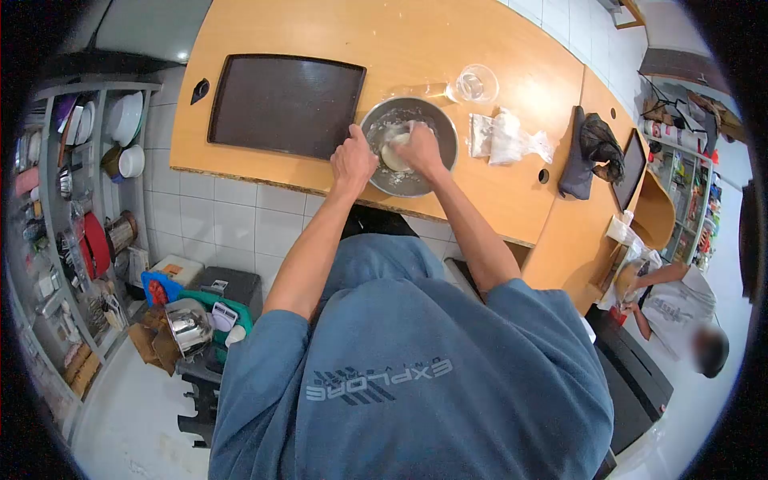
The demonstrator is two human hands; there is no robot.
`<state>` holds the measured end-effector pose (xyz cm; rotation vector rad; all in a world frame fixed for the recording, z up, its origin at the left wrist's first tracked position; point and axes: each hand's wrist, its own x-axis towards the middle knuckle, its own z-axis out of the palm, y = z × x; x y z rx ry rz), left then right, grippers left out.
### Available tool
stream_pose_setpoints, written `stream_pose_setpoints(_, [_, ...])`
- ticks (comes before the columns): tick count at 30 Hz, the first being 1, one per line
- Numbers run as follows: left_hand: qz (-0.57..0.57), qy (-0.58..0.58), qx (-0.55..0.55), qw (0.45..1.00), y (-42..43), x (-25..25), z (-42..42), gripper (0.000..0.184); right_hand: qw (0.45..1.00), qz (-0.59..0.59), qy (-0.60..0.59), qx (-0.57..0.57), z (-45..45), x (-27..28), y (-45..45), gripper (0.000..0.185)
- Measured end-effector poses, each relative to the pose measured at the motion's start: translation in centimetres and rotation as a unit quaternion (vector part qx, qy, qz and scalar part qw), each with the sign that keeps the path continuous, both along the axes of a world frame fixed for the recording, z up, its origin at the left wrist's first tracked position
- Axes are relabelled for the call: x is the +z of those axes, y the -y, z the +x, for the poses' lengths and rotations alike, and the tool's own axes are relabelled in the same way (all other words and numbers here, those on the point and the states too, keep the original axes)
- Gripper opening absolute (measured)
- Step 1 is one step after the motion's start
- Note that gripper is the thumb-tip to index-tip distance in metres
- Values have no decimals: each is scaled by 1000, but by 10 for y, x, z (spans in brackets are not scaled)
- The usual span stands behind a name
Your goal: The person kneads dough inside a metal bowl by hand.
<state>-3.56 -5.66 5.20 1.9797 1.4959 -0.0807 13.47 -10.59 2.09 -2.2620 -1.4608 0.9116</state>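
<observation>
A metal bowl [444,126] stands near the front edge of the wooden table, with pale dough [394,155] and floury bits inside. My left hand [354,162] is closed on the bowl's left rim. Inside the bowl, my right hand [418,150] presses on the dough with its fingers bent round it. A dark baking tray [284,106] lies left of the bowl. Clear plastic bags with white contents [506,138] rest to the right. Behind the bowl is a transparent container [478,83].
Dark cloth [578,156] and a black plastic bag [602,148] lie farther right on the table [528,48]. Another person [680,308] works at the far right. Shelves [96,232] with bowls stand left; a green crate [232,308] sits on the floor.
</observation>
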Motion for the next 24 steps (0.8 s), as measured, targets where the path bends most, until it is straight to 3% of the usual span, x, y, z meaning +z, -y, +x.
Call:
stream_pose_setpoints(2, [7, 0, -2, 1000, 2, 2, 1, 47, 993, 30, 83, 74, -10, 4, 7, 63])
stream_pose_setpoints(5, [13, 6, 3, 1000, 2, -1, 3, 45, 986, 110, 122, 21, -32, 10, 21, 57])
stream_pose_setpoints(8, [-1, 13, 13, 1000, 3, -1, 1, 41, 991, 21, 113, -65, -48, -9, 27, 48])
stream_pose_setpoints(10, [-10, 17, 18, 1000, 3, -1, 2, 39, 996, 18, 65, -63, -54, -5, 30, 42])
stream_pose_setpoints(14, [-13, 16, 26, 999, 3, -3, 2, 38, 989, 104, 104, -29, -56, -23, 32, 33])
stream_pose_setpoints(17, [-9, 14, 21, 1000, 4, -2, 2, 38, 991, 13, 118, -58, -57, -18, 20, 38])
stream_pose_setpoints(24, [-3, 18, -19, 1000, 1, -17, -2, 39, 991, -19, 132, -23, -37, -36, -6, 36])
